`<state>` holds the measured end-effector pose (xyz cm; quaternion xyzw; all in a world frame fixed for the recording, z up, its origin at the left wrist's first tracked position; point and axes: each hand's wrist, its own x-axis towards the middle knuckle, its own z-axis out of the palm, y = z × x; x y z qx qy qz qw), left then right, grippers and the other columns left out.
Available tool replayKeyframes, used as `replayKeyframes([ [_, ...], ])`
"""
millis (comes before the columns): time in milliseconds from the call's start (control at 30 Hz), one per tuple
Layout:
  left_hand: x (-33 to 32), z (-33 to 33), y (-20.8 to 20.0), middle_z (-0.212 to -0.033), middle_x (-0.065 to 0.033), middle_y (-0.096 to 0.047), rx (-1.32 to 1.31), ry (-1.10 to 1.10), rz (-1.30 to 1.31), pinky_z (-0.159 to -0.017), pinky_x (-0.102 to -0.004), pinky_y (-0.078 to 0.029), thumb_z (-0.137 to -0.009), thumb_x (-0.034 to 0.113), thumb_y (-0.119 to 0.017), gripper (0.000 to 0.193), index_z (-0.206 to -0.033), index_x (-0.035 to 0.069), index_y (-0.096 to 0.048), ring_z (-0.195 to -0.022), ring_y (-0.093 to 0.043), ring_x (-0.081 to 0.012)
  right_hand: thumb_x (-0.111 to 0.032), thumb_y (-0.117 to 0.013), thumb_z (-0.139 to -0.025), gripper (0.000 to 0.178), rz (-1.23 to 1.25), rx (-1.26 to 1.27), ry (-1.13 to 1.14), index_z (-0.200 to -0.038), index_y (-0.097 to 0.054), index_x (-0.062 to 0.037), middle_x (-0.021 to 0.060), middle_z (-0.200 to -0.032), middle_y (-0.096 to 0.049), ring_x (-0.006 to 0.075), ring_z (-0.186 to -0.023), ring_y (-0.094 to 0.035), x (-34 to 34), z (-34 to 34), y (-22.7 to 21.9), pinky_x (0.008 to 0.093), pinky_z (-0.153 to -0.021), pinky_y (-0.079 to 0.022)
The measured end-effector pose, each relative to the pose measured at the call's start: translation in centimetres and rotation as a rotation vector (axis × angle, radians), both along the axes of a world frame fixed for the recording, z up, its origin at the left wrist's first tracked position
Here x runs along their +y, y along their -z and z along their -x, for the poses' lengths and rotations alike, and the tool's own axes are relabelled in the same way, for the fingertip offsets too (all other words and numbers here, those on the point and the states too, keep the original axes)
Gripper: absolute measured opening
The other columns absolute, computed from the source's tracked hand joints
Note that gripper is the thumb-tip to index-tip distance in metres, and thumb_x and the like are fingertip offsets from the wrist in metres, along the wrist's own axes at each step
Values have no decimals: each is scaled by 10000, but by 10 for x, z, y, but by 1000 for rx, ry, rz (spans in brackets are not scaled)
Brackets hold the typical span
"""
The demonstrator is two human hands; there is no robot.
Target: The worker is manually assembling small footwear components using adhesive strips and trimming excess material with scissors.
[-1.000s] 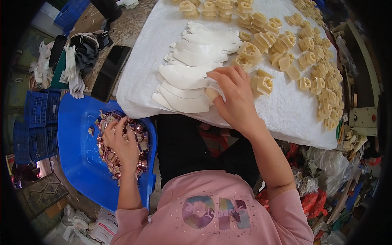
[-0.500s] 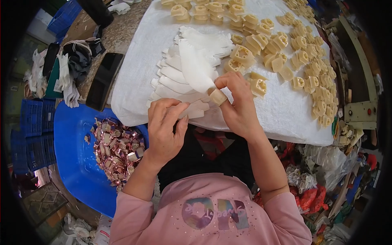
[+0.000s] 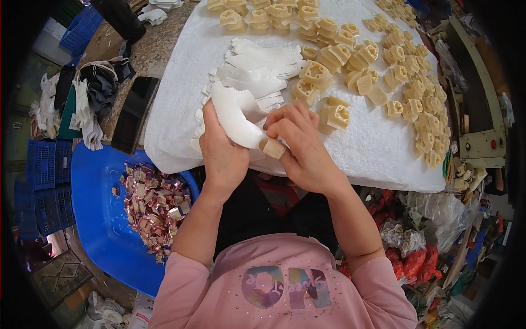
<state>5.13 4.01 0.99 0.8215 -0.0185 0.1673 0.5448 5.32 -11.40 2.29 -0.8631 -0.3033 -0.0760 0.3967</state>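
Observation:
A curved white strip (image 3: 233,116), smooth and thin-looking, arches up between my two hands. My left hand (image 3: 226,165) is closed around its left side, with the thumb tucked behind. At its lower right end, the fingers of my right hand (image 3: 307,153) pinch the same strip. A beige band (image 3: 273,148) sits around my right thumb. Just beyond my hands, a fanned pile of similar white strips (image 3: 257,60) lies on a white cloth-covered surface (image 3: 181,88). To the right of the pile stand hollow beige moulded pieces (image 3: 318,74), some stacked.
Many more beige pieces (image 3: 427,120) crowd the cloth's right side. A blue tub (image 3: 93,219) at lower left holds shiny pink-and-beige pieces (image 3: 156,203). A black phone (image 3: 134,112) and cloth gloves (image 3: 90,120) lie left. A metal frame (image 3: 482,98) stands right.
My left hand has moved up and taken hold of the white strip. My right hand has brought the strip down and left, off the pile, and the strip now bends between both hands.

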Motion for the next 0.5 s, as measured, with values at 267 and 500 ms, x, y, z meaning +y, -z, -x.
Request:
replayKeyframes([
  [267,4,2,4,-864,-117,-654,190,-33,187,-644,-183,-452,-790,-97,-534,598,-1316,-3,-264,-717,-586,-83,-57,-590,-771,131,-574,118,137,-875,-528,-6,109,-921,-535,215,-862,-509,-28,19,-32,305,-787,-391],
  [500,15,-1,14,-728,-65,-595,174,-88,85,-589,-182,-428,-796,-72,-538,597,-1333,-53,-279,-652,-542,-56,-108,-571,-849,145,-905,30,103,-917,-488,-10,115,-952,-539,144,-832,-483,-63,37,-37,263,-718,-390],
])
